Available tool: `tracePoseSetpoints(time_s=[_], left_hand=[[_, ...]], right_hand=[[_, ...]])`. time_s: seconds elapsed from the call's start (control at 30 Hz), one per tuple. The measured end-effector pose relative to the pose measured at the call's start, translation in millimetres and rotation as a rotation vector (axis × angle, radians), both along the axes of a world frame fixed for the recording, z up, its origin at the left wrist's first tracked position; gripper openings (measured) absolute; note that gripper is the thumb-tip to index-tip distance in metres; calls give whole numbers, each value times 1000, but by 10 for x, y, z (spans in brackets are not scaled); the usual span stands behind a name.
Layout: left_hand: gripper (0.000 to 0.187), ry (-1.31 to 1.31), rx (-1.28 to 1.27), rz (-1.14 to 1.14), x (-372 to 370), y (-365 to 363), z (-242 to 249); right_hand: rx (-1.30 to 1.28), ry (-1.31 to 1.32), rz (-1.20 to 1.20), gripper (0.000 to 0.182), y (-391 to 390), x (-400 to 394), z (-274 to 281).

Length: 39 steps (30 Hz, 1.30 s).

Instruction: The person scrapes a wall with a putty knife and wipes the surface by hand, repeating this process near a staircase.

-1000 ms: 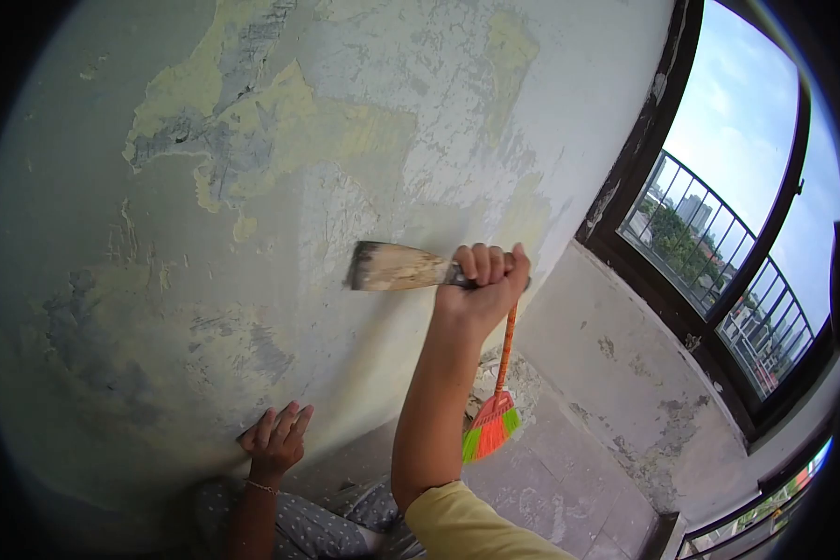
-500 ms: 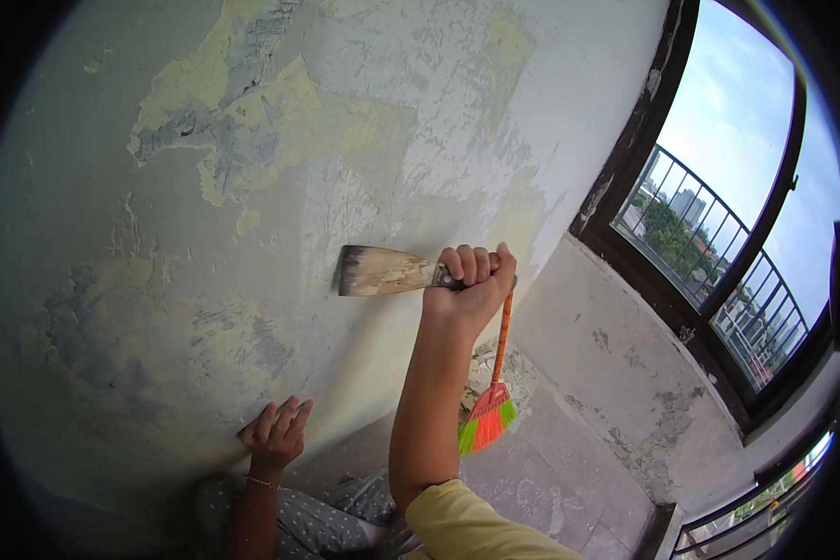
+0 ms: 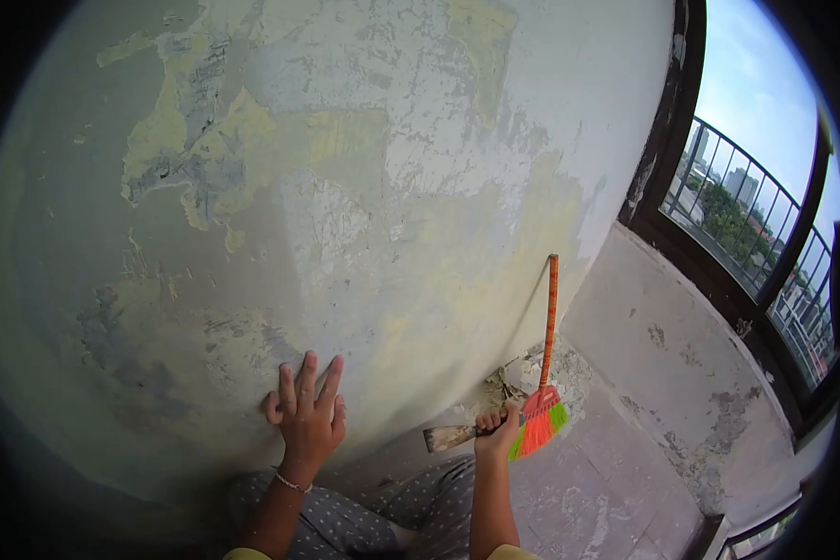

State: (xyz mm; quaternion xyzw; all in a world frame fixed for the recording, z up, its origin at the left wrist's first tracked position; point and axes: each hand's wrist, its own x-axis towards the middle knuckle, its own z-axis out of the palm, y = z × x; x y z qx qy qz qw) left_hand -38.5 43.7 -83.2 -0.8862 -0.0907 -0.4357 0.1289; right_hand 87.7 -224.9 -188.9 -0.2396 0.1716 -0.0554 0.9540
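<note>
My left hand (image 3: 308,420) rests with its fingers spread on the lower part of the patchy, peeling wall (image 3: 345,271). A thin bracelet circles that wrist. Low at the right, my right hand (image 3: 497,432) is closed around the dark handle of a scraper (image 3: 450,438), whose wide stained blade points left. The blade is near my knee and apart from the worn area that it faced earlier. Yellowish and grey patches show where the wall's surface has come off.
A broom (image 3: 539,411) with red and green bristles leans on the wall beside my right hand, its orange handle upright. Peeled debris (image 3: 509,378) lies in the corner on the tiled floor (image 3: 569,476). A dark-framed window (image 3: 761,308) is at the right.
My right hand has come down from the wall with the scraper, to beside the broom. My left hand has its fingers spread wider and appears higher and further right. The view has shifted.
</note>
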Motion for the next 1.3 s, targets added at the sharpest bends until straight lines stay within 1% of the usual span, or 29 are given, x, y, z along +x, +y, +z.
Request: tracePoseSetpoints(time_s=[0.07,0.1,0.13,0.17,0.2,0.27,0.33,0.37,0.43,0.47,0.5,0.53,0.57,0.6,0.63,0.7,0.73,0.77,0.8,0.83,0.93,0.97,1.03,1.07,1.13,1.17,1.23,1.27,1.3], left_hand=[[65,39,-65,1,92,-134,525],[68,45,-106,7,157,-190,769],[68,-34,-147,7,234,-225,998],[68,-115,-186,6,338,-253,1160],[68,-97,-184,23,465,-271,1243],[73,-194,-30,152,640,-341,1293],[71,-86,10,-15,829,-494,930],[68,46,105,-129,916,-585,605],[66,433,90,-509,1013,-680,-202],[66,435,328,-479,989,-633,-731],[64,594,509,-448,918,-558,-1212],[63,744,696,-412,830,-444,-1715],[58,813,646,-474,722,-232,-2510],[53,878,592,-533,635,-120,-3036],[53,886,584,-531,586,-214,-2967],[38,1625,-16,-468,426,-480,-2617],[38,1644,-25,-472,412,-546,-2512],[34,1376,-997,-490,497,-568,-2387],[35,874,-1879,-423,576,-565,-2352],[35,880,-1882,-415,620,-573,-2375],[39,1215,-1111,-540,682,-600,-2765],[39,1213,-1116,-539,670,-595,-2765],[52,1362,24,-402,643,-557,-2758],[52,1358,24,-404,679,-614,-2594],[54,1008,-1131,35,740,-809,-2159],[54,1017,-1130,34,754,-870,-2312],[49,887,-1491,-103,685,-1024,-2783],[49,884,-1498,-99,557,-1169,-2770],[48,970,-1261,-191,423,-1332,-2680]], right_hand=[[13,66,6,31,-193,50,-558],[109,81,35,31,-276,85,-795],[205,100,61,31,-316,78,-928],[205,119,76,31,-322,94,-949],[156,108,122,31,-295,120,-861],[133,87,209,30,-240,115,-788],[142,92,249,29,-207,126,-821],[144,85,282,28,-219,105,-852],[213,62,198,29,-292,139,-939],[258,51,82,29,-352,132,-913],[303,25,-34,28,-407,139,-887],[299,38,-32,28,-475,146,-942],[368,73,-116,27,-550,170,-1009],[435,105,-196,27,-606,202,-1048],[431,113,-191,27,-616,223,-1057],[424,70,-147,25,-597,173,-1056],[418,90,-151,25,-590,143,-1053],[401,69,-118,25,-560,159,-1027],[389,45,-86,24,-526,184,-1010],[389,54,-88,24,-496,192,-997],[381,42,-47,23,-466,172,-969],[378,44,-44,23,-482,177,-978],[396,27,-70,23,-512,171,-1003],[395,22,-71,23,-530,182,-1001],[469,48,-110,23,-561,155,-1009],[468,54,-117,23,-558,139,-1000],[394,46,-97,24,-516,140,-947],[389,49,-91,24,-499,131,-946],[392,55,-81,24,-483,138,-942]])
